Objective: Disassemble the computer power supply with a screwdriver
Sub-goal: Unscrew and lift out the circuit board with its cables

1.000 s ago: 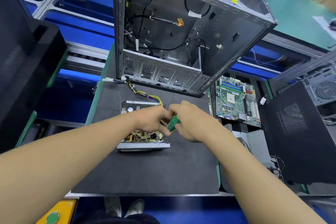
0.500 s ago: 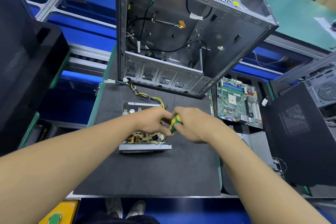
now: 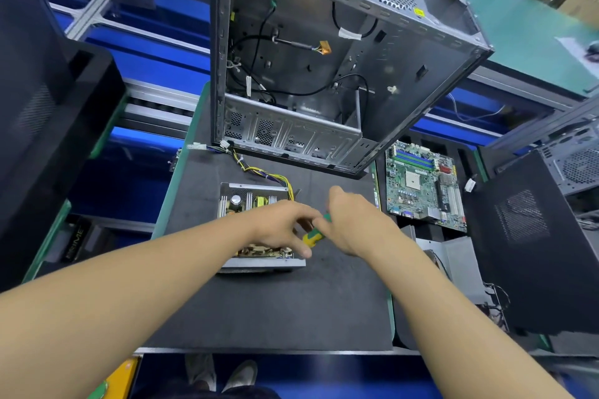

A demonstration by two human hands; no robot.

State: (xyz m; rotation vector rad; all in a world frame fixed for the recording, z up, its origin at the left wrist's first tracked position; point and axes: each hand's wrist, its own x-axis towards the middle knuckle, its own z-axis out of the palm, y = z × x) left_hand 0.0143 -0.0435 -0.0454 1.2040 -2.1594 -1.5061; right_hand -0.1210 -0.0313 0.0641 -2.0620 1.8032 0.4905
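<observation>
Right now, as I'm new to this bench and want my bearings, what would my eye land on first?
The gutted computer case looms at the back of the dark mat. In front, the left hand is over the opened power supply while the right hand grips a green-and-yellow screwdriver. A bare motherboard sits to the right.

A single camera is worn on the person's head. It faces forward and steeply down across the dark tabletop (image 3: 259,317), at close range. The wide lens bows straight edges. The left hand (image 3: 278,227) and right hand (image 3: 353,230) meet near frame centre. The tabletop's near edge lies low in frame; an open computer case (image 3: 324,81) stands at its far edge.
</observation>
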